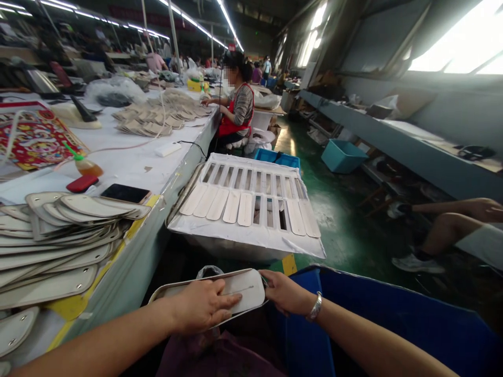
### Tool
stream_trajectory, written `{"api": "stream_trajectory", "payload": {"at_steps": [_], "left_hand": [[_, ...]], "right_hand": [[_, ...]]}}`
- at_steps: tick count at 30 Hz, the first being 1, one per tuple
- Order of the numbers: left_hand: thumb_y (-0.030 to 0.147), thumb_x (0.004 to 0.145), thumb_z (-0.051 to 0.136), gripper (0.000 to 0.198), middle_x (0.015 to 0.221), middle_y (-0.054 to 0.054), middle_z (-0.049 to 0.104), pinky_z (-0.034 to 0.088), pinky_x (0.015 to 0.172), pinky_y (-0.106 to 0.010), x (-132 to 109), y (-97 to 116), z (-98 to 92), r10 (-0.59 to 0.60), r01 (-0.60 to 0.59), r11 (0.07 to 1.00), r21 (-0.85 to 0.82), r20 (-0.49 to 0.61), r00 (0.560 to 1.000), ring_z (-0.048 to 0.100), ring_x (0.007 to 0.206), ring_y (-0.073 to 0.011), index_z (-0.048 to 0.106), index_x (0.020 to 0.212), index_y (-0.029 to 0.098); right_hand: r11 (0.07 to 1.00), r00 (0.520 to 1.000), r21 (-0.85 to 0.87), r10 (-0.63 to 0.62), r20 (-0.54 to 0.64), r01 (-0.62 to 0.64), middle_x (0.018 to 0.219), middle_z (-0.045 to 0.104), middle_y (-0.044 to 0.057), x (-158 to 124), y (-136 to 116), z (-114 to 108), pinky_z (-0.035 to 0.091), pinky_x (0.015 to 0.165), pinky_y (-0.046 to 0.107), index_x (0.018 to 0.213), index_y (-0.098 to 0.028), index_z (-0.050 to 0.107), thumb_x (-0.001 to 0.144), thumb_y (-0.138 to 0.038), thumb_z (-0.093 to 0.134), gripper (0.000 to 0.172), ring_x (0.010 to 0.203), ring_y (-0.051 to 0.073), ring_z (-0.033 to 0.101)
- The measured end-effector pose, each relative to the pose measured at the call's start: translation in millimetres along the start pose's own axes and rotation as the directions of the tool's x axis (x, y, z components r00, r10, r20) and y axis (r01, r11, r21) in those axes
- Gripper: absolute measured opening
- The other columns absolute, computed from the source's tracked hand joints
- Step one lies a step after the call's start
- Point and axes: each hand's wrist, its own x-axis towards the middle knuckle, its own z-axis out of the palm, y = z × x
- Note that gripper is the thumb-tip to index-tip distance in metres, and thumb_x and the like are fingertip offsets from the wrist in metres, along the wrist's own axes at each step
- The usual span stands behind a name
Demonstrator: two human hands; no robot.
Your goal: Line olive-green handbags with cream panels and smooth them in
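Off-white slit strip (251, 293) lying on a tan-rimmed panel (165, 294), between my two hands.

My left hand (208, 306) lies palm down across the strip, fingers spread and pressing rather than clenched, while my right hand (285, 293) is curled in at the rounded end; I can't tell whether it pinches the edge or something small. I judge the step to be lining up or fixing that end, and the next move calls for a steady left palm and careful right fingertips so the strip doesn't skew. Just beyond my hands, similar slit strips (232, 207) sit on a slotted white rack (231, 238); left of them, rimmed panels (70, 209) are piled on the counter (165, 173).
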Motion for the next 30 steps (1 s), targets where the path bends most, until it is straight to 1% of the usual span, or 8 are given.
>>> {"api": "stream_trajectory", "payload": {"at_steps": [6,11,15,19,22,25,27,30], "left_hand": [[0.062,0.078,0.043,0.064,0.107,-0.011,0.054,0.043,0.076,-0.038,0,8,0.8,-0.044,0.044,0.999,0.004,0.036,0.998,0.055,0.09,-0.0285,0.037,0.134,0.029],[0.032,0.082,0.046,0.054,0.114,-0.014,0.055,0.042,0.075,-0.037,5,14,19.8,-0.019,0.016,0.985,0.17,0.015,1.0,0.052,0.092,-0.028,0.037,0.134,0.019],[0.03,0.083,0.045,0.052,0.109,-0.014,0.057,0.042,0.072,-0.034,7,13,23.5,-0.01,0.009,0.984,0.179,0.005,1.0,0.052,0.088,-0.0258,0.038,0.133,0.018],[0.03,0.082,0.047,0.054,0.105,-0.012,0.056,0.043,0.066,-0.033,6,8,22.4,-0.013,0.014,0.988,0.156,-0.003,1.0,0.055,0.079,-0.0234,0.035,0.134,0.023],[0.035,0.085,0.044,0.051,0.105,-0.011,0.056,0.045,0.067,-0.034,6,6,20.1,-0.004,0.001,0.989,0.147,0.02,1.0,0.056,0.079,-0.0232,0.036,0.134,0.023],[0.036,0.087,0.04,0.046,0.104,-0.01,0.057,0.046,0.069,-0.034,7,5,16.4,0.003,-0.007,0.989,0.145,0.028,1.0,0.057,0.081,-0.0228,0.038,0.132,0.023],[0.035,0.088,0.04,0.045,0.103,-0.009,0.057,0.046,0.069,-0.034,7,5,13.4,-0.002,-0.002,0.99,0.14,0.026,1.0,0.057,0.079,-0.0222,0.038,0.131,0.025],[0.033,0.088,0.04,0.044,0.102,-0.008,0.057,0.046,0.067,-0.034,7,7,8.3,-0.003,-0.002,0.991,0.133,0.036,0.999,0.057,0.076,-0.0219,0.038,0.131,0.026]], "right_hand": [[1.0,0.999,0.016,0.014,-0.044,-0.014,0.043,0.046,-0.009,-4,2,3,0.031,0.026,0.015,0.119,-0.016,0.046,0.071,-0.016,0.042,0.048,0.028,0.008,0.042],[0.999,0.99,-0.042,-0.006,-0.138,0.0,0.051,0.051,-0.007,-3,2,0,0.029,0.026,0.015,0.123,-0.019,0.045,0.068,-0.012,0.04,0.055,0.028,0.006,0.041],[0.997,0.988,0.051,0.065,-0.137,-0.059,0.045,0.047,-0.009,-3,5,1,0.028,0.026,0.015,0.13,-0.013,0.036,0.069,-0.012,0.039,0.062,0.027,0.008,0.04],[0.997,0.977,0.076,0.038,-0.208,-0.023,0.066,0.06,-0.004,-11,-5,11,0.028,0.028,0.014,0.126,-0.019,0.043,0.073,-0.014,0.039,0.053,0.03,0.003,0.039],[0.994,0.984,0.109,0.008,-0.179,0.011,0.073,0.062,-0.003,-17,-16,11,0.028,0.028,0.014,0.126,-0.023,0.043,0.074,-0.015,0.041,0.052,0.03,0.002,0.039],[0.973,0.999,0.227,-0.03,-0.039,0.038,0.064,0.059,-0.004,-19,-8,-3,0.029,0.028,0.015,0.128,-0.021,0.04,0.078,-0.025,0.049,0.05,0.03,0.004,0.041],[0.904,0.996,0.428,-0.042,0.08,0.004,0.059,0.056,-0.004,-14,11,-13,0.034,0.032,0.016,0.13,-0.018,0.037,0.081,-0.042,0.05,0.056,0.034,0.007,0.045],[0.729,0.999,0.683,0.015,0.032,-0.033,0.072,0.06,0.001,8,49,-15,0.047,0.054,0.022,0.12,-0.016,0.047,0.082,-0.054,0.044,0.053,0.058,0.011,0.058]]}}
